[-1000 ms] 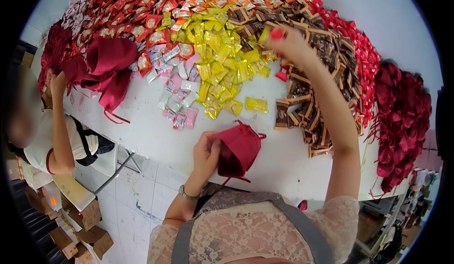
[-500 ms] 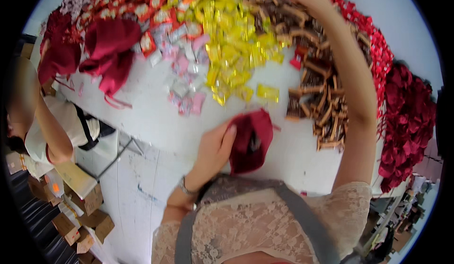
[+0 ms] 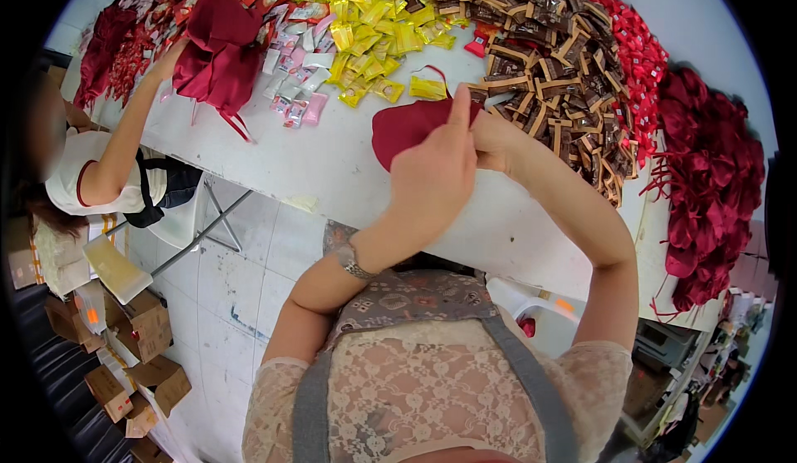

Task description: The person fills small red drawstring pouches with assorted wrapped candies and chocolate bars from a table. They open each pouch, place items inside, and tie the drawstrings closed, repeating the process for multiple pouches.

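Note:
A dark red cloth bag (image 3: 397, 134) with a red cord is raised over the white table (image 3: 515, 222). My left hand (image 3: 430, 173) is closed at the bag's right part, index finger stretched upward along it. Just behind it, my right hand (image 3: 496, 139) bends in at the bag's right edge; its fingertips and whatever they hold are hidden. Beyond the bag are loose yellow packets (image 3: 365, 40) and a small group of white and pink packets (image 3: 299, 85); brown packets (image 3: 548, 90) are heaped to the right.
A person (image 3: 100, 173) at the left reaches to red bags (image 3: 217, 69). Red packets (image 3: 631, 56) line the back right; a pile of red bags (image 3: 706, 181) lies at the right end. Cardboard boxes (image 3: 149, 322) stand on the floor at lower left.
My right hand has come back from the candy piles to the bag, and my left hand has risen rightward with it. The other person's hand and red bags have moved right.

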Demonstrator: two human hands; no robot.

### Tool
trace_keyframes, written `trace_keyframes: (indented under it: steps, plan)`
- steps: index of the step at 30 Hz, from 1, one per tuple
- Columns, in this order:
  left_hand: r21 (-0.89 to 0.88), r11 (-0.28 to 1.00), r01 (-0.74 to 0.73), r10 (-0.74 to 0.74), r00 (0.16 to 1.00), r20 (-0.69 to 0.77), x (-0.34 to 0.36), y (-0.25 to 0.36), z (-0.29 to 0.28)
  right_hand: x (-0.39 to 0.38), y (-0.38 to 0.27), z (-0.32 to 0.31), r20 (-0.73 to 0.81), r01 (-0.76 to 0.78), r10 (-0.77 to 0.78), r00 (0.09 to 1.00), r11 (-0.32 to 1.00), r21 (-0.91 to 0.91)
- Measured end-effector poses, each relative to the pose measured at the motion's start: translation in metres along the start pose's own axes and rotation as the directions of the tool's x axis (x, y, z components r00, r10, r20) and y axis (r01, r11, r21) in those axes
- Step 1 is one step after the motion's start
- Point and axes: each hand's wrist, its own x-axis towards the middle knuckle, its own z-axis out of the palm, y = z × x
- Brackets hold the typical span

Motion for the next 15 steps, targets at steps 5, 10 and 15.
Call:
trace_keyframes:
  steps: [5, 10, 15]
  plan:
    - [-0.218, 0.947, 0.236, -0.205, 0.966, 0.156, -0.006, -0.004, -0.017, 0.005, -0.028, 0.005, 0.113, 0.063, -0.281, 0.953, -0.180, -0.982]
    - [-0.584, 0.704, 0.403, -0.328, 0.915, 0.236, -0.004, -0.013, -0.034, -0.027, -0.059, -0.004, 0.508, 0.608, -0.480, 0.715, 0.070, -0.791]
    - [-0.634, 0.584, 0.507, -0.290, 0.860, 0.421, -0.024, -0.038, -0.070, -0.059, 0.006, -0.024, 0.126, 0.629, -0.831, 0.541, 0.301, -0.717]
